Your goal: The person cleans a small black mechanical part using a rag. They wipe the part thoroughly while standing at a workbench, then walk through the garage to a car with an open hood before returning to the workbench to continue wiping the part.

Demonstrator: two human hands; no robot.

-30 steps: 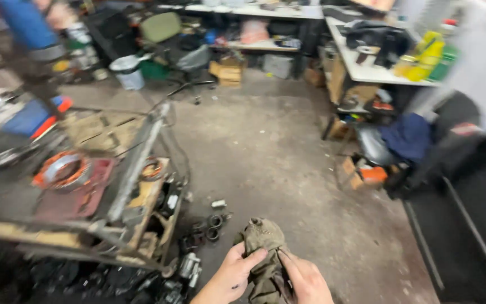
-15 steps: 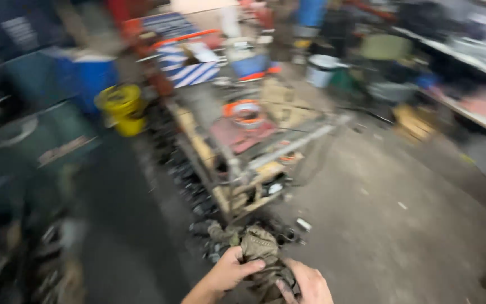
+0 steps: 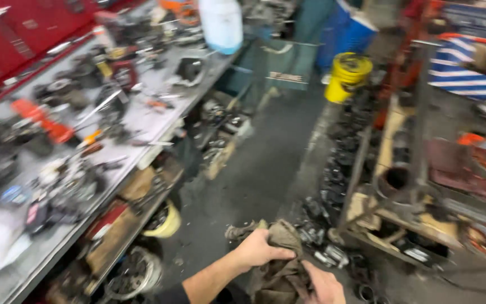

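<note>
brown, greasy rag [image 3: 281,264] hangs bunched between both hands low in the view, its long axis running from the top fold down toward the person. left hand [image 3: 259,249] is clenched on the rag's upper left edge, with a dirty metal part [image 3: 239,231] poking out leftward just beyond its knuckles. right hand [image 3: 323,284] grips the lower right folds. yellow bucket [image 3: 348,76] stands far ahead of the hands.
</note>
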